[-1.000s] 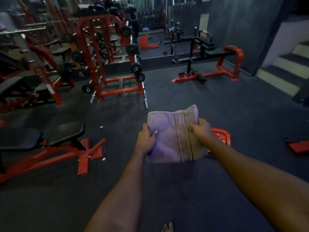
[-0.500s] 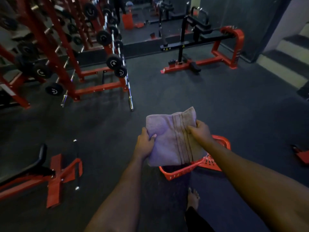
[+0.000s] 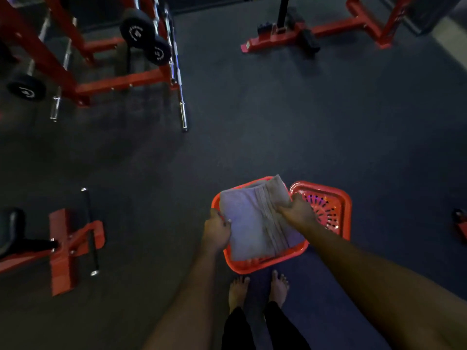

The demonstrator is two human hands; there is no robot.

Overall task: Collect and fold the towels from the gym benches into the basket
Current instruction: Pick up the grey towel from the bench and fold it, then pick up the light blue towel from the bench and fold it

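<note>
A folded lilac towel [image 3: 249, 223] with a striped band hangs flat over a red plastic basket [image 3: 262, 265] on the floor just ahead of my bare feet. My left hand [image 3: 216, 231] grips the towel's left edge. On the right side my right hand [image 3: 298, 210] pinches it near the stripes. The towel covers most of the basket's inside, so I cannot tell whether it touches the bottom. A second red basket [image 3: 328, 205] with a perforated base stands touching the first one on the right.
A red weight rack [image 3: 121, 82] with black plates and leaning steel barbells [image 3: 180, 97] fills the far left. A red bench foot [image 3: 63, 248] lies at the near left. Another red machine frame [image 3: 316, 34] stands at the far right. Dark rubber floor lies between them.
The view has tilted down and I have stepped up to the baskets. Both hands have lowered the folded towel over the left basket, keeping the same grip.
</note>
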